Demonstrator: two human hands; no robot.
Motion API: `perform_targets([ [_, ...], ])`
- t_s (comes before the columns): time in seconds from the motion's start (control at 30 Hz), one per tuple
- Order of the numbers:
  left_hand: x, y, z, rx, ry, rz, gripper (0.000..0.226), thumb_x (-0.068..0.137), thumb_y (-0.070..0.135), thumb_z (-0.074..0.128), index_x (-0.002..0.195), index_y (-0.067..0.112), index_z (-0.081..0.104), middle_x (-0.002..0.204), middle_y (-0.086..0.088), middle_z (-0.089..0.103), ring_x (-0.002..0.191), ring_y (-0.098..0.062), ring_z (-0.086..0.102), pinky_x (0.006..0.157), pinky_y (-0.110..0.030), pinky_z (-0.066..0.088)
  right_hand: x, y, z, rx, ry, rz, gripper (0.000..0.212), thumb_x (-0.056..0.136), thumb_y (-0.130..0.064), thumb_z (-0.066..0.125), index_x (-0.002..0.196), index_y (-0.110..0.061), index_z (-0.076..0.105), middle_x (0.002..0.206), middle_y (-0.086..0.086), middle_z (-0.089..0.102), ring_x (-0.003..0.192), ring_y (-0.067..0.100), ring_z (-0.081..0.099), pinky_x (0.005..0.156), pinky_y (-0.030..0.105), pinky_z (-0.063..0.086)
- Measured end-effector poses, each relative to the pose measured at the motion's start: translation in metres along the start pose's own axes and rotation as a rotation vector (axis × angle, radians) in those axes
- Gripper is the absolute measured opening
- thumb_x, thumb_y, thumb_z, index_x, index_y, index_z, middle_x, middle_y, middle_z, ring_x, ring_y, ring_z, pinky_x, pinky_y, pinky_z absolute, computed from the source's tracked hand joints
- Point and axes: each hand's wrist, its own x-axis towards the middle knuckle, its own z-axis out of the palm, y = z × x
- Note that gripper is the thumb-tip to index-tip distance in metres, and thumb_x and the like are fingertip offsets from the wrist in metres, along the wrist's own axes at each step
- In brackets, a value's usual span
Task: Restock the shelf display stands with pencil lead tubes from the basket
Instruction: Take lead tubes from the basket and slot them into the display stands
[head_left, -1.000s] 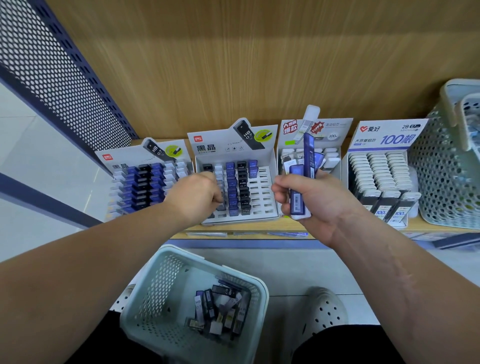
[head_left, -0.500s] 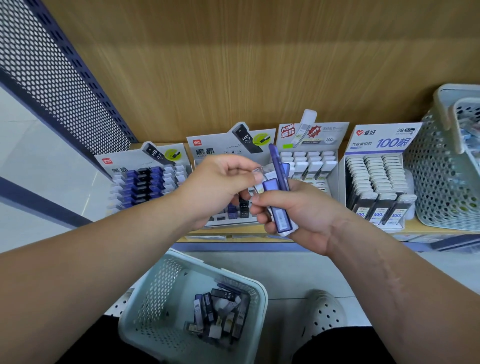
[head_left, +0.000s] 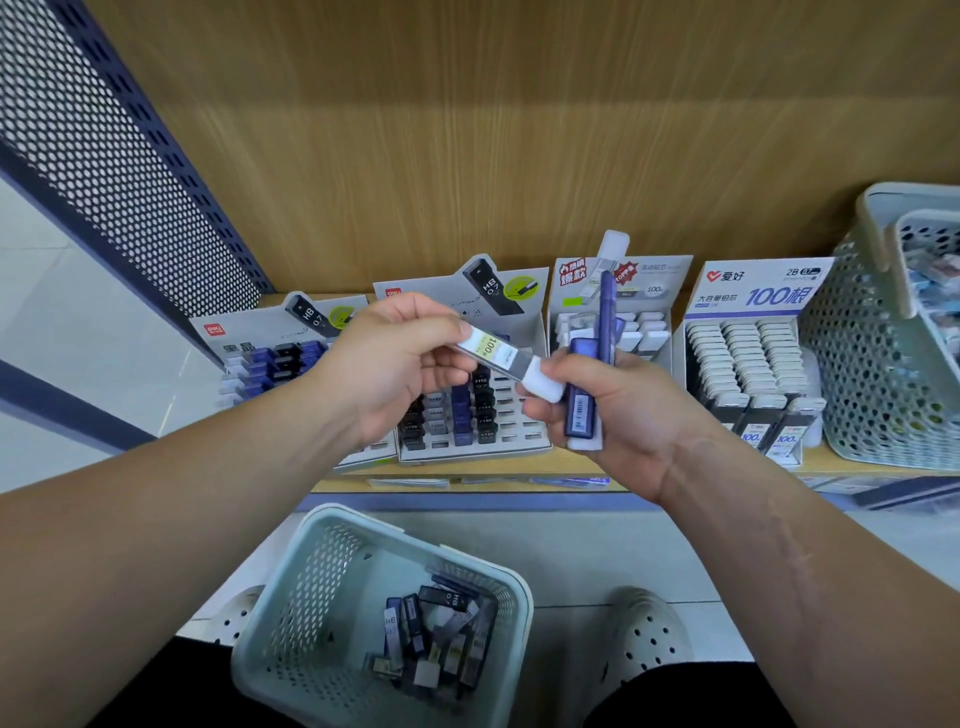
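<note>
Before four stands (head_left: 748, 299), left hand (head_left: 395, 364) pinching one white-capped tube (head_left: 493, 356) — right hand (head_left: 623, 410) gripping two blue tubes (head_left: 584, 400)

You have bright, even light, with a pale glare band across the wooden back panel (head_left: 467, 119) and only soft shadows. Your wide lens bends the perforated side panel (head_left: 119, 156) and stretches the edges. Print on the display stands (head_left: 748, 296) stays readable.
</note>
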Motion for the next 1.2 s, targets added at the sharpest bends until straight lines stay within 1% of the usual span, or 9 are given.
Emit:
perform_targets([
  [0.13,-0.006,-0.001,0.004,0.212,-0.19,0.005,0.025,0.081,-0.012,0.07,0.085,0.008,0.056,0.066,-0.015,0.066,0.059,-0.025,0.067,0.055,-0.029,0.056,0.002,-0.001,-0.008,0.056,0.153,-0.094,0.013,0.091,-0.005,0.07,0.098,-0.012,0.062,0.082,0.007,0.073,0.059,0.018,0.068,0.047,0.025,0.046],
  [0.27,-0.016,-0.012,0.023,0.535,-0.464,-0.021,0.073,0.071,-0.009,0.077,0.13,0.03,0.058,0.069,-0.014,0.056,0.063,-0.026,0.06,0.062,-0.037,0.057,-0.003,0.002,-0.017,0.0,0.165,-0.143,0.018,0.091,-0.007,0.073,0.107,-0.004,0.064,0.077,0.007,0.073,0.056,0.015,0.066,0.045,0.025,0.046],
  [0.37,-0.019,-0.025,0.037,0.647,-0.497,0.005,0.087,0.078,-0.006,0.074,0.14,0.048,0.046,0.065,-0.004,0.047,0.059,-0.022,0.054,0.066,-0.054,0.056,-0.01,0.008,-0.027,-0.068,0.144,-0.126,0.02,0.091,-0.01,0.074,0.11,-0.007,0.068,0.081,0.005,0.074,0.06,0.015,0.068,0.048,0.025,0.047],
  [0.43,-0.02,-0.031,0.047,0.648,-0.48,0.023,0.079,0.085,0.001,0.069,0.142,0.048,0.041,0.06,0.003,0.048,0.056,-0.019,0.049,0.061,-0.049,0.048,-0.014,0.009,-0.037,-0.077,0.136,-0.109,0.021,0.091,-0.012,0.074,0.111,-0.011,0.067,0.084,0.004,0.074,0.062,0.016,0.069,0.05,0.027,0.047],
  [0.63,-0.02,-0.034,0.077,0.65,-0.402,0.141,0.02,0.097,0.009,0.061,0.108,0.025,0.058,0.067,0.0,0.058,0.054,-0.014,0.053,0.054,-0.028,0.048,-0.03,0.011,-0.061,-0.098,0.099,-0.082,0.015,0.09,-0.012,0.075,0.102,-0.008,0.068,0.079,0.004,0.077,0.065,0.017,0.073,0.053,0.028,0.049],
  [0.77,0.001,-0.032,0.091,0.637,-0.225,0.185,0.018,0.09,0.004,0.067,0.094,0.019,0.057,0.083,-0.004,0.063,0.057,-0.023,0.068,0.049,-0.032,0.053,-0.03,0.005,-0.083,0.025,0.245,-0.095,0.018,0.091,-0.012,0.073,0.105,-0.006,0.064,0.083,0.01,0.077,0.064,0.017,0.071,0.052,0.028,0.047],
  [0.87,0.031,-0.034,0.107,0.669,-0.129,0.247,0.026,0.083,-0.003,0.071,0.088,0.016,0.054,0.084,-0.016,0.065,0.069,-0.037,0.071,0.066,-0.05,0.061,-0.03,-0.001,-0.098,0.105,0.291,-0.107,0.014,0.092,-0.012,0.073,0.103,-0.008,0.066,0.081,0.009,0.075,0.059,0.014,0.069,0.05,0.026,0.045],
  [1.07,0.081,-0.048,0.126,0.965,-0.053,0.413,0.036,0.076,0.003,0.079,0.072,0.031,0.057,0.062,0.014,0.058,0.052,0.002,0.052,0.056,-0.02,0.045,-0.031,-0.009,-0.109,0.197,0.342,-0.15,0.005,0.091,-0.01,0.072,0.095,-0.008,0.069,0.074,0.006,0.071,0.056,0.014,0.064,0.047,0.022,0.047],
  [1.2,0.095,-0.055,0.128,1.149,-0.01,0.467,0.032,0.083,0.02,0.078,0.067,0.031,0.053,0.065,0.011,0.059,0.056,-0.001,0.053,0.051,-0.021,0.042,-0.03,-0.015,-0.115,0.243,0.372,-0.16,0.005,0.091,-0.011,0.072,0.095,-0.009,0.07,0.068,0.004,0.07,0.055,0.012,0.063,0.051,0.025,0.048],
])
